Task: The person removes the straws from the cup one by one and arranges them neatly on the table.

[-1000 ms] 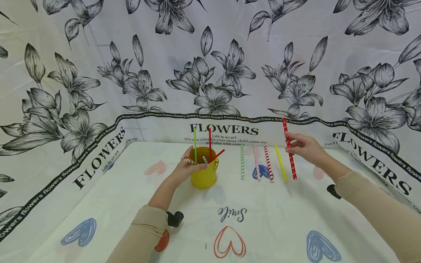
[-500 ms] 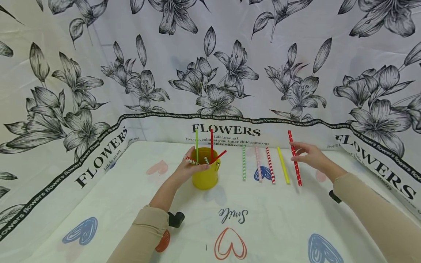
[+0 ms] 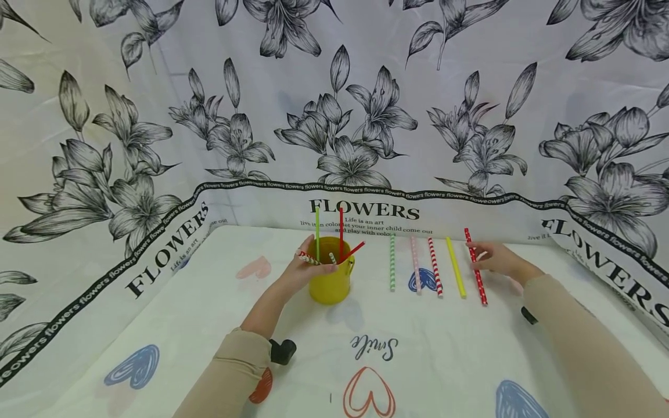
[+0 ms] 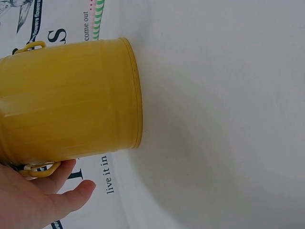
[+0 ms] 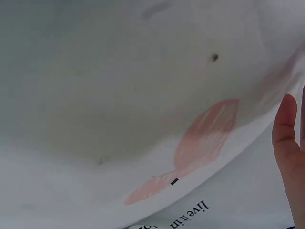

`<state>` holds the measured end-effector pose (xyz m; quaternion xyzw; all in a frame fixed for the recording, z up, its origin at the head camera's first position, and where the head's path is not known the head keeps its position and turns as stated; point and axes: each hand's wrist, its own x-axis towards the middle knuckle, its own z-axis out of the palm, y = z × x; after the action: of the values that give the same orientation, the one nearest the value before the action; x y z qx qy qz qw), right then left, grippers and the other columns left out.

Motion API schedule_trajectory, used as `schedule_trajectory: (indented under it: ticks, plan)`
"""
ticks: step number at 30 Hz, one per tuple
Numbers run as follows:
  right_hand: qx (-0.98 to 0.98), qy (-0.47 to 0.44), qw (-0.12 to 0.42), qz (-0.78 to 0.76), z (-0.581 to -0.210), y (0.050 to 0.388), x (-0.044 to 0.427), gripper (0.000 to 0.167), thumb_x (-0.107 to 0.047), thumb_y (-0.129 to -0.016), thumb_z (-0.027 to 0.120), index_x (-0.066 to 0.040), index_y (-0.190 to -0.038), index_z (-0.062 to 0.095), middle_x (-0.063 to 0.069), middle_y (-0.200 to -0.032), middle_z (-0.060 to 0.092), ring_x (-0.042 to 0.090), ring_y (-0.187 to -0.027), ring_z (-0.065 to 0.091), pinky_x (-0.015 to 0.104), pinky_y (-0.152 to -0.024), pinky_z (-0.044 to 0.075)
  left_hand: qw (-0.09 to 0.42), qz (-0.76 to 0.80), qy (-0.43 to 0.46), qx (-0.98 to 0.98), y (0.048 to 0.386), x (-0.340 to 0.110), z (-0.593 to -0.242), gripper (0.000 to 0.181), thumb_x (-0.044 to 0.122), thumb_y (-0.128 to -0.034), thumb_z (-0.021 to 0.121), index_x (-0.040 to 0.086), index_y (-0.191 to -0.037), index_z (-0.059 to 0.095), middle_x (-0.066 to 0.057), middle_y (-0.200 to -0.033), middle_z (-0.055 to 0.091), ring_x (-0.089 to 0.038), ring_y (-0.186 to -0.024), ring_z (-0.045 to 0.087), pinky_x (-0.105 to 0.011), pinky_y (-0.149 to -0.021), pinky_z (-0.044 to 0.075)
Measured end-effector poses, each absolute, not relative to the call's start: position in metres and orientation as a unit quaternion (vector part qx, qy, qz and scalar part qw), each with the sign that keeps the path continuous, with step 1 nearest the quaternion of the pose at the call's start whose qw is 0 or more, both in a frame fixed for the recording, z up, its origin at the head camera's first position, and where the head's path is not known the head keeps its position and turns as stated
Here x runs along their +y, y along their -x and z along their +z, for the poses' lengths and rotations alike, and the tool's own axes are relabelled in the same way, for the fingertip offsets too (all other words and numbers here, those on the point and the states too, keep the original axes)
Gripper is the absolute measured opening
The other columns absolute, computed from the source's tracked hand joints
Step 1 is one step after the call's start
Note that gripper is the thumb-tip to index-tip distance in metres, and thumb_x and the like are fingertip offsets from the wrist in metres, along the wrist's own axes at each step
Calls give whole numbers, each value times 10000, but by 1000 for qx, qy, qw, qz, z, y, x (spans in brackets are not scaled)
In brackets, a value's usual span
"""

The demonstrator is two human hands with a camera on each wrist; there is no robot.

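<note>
In the head view, the left hand (image 3: 298, 274) grips the side of a yellow cylindrical bucket (image 3: 329, 287), thumb along the rim, probably to steady it while light green (image 3: 317, 232) and red straws (image 3: 341, 226) lean inside. The right hand (image 3: 496, 262) pinches a red straw with white dots (image 3: 478, 281), low over the white tablecloth (image 3: 444, 348). It is the outermost of a row, spaced perhaps so that each can be picked singly: yellow (image 3: 456, 268), red-and-white striped (image 3: 435, 268), pink-and-white (image 3: 416, 264) and green-and-white (image 3: 392, 264). The flower-printed backdrop (image 3: 251, 209) reads "FLOWERS" and "Life is an art"; the tablecloth, "Smile".

In the left wrist view, that hand's fingers lie beside the bucket's looped side bracket (image 4: 45, 171); "live it in" and "come out" are legible.

In the right wrist view, only part of the hand shows, its grip beyond the edge; "live it in" appears below.
</note>
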<state>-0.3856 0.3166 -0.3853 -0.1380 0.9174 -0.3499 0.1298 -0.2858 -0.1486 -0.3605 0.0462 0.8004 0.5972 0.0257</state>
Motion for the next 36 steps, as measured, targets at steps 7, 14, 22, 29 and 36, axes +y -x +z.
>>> schedule_trajectory:
  ticks: [7, 14, 22, 29, 36]
  plan:
    - [923, 147, 147, -325, -392, 390, 319, 689, -211, -915, 684, 101, -1426, 343, 181, -1112, 510, 245, -941, 462, 315, -753, 446, 22, 595, -47, 802, 286, -148, -360, 968, 219, -824, 766, 113, -1550, 134, -151, -1545, 281, -358, -1414, 230, -589, -1128, 198]
    - [928, 139, 181, -296, -386, 389, 316, 747, -312, -914, 677, 53, -1452, 310, 162, -1053, 511, 253, -895, 450, 347, -753, 393, 20, 596, -59, 800, 286, -148, -359, 966, 219, -828, 757, 118, -1552, 126, -153, -1547, 274, -366, -1410, 232, -597, -1124, 201]
    - [906, 121, 283, -290, -378, 374, 318, 918, -370, -924, 655, -3, -1523, 63, 129, -925, 451, 204, -720, 412, 306, -643, 382, 24, 596, -54, 801, 286, -150, -360, 952, 222, -825, 765, 133, -1547, 152, -144, -1534, 297, -361, -1402, 249, -590, -1121, 220]
    - [908, 86, 283, -297, -379, 363, 312, 954, -325, -865, 738, -69, -1545, 120, 154, -1001, 436, 167, -594, 342, 252, -554, 323, 26, 596, -52, 801, 285, -152, -360, 966, 238, -828, 768, 128, -1550, 135, -161, -1550, 256, -382, -1409, 230, -592, -1122, 211]
    - [908, 75, 280, -301, -382, 364, 312, 882, -264, -860, 746, -40, -1523, 210, 131, -942, 428, 154, -566, 333, 243, -556, 313, 33, 593, -53, 803, 284, -151, -360, 983, 252, -828, 765, 122, -1554, 116, -163, -1573, 208, -377, -1429, 188, -593, -1133, 170]
